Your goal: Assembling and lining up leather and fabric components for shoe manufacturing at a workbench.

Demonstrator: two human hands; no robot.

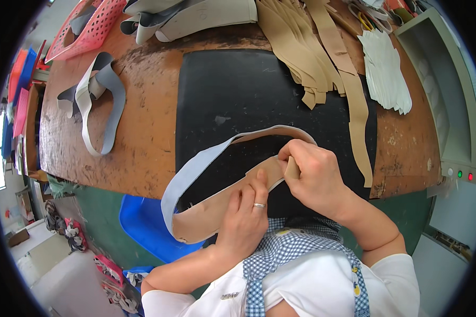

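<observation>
- Left hand [246, 214] lies palm-down on the tan inner face of a looped band [191, 171], fingers spread along it, probably to steady it; whether the thumb grips beneath, I cannot tell.
- Right hand [316, 170] is curled tight, thumb and forefinger pinching a tan strip [292, 169] just beside the left fingertips, likely for close control of it.
- Both forearms angle inward, elbows out, so the hands meet before the chest.
- Around them, the band arches over the near part of a black mat [222, 79], its lower bend appearing to overhang the table [148, 95].
- Farther off, a fan of tan strips [291, 47] overlaps the mat's back edge, apparently within reach; white strips [383, 68] lie to its right.
</observation>
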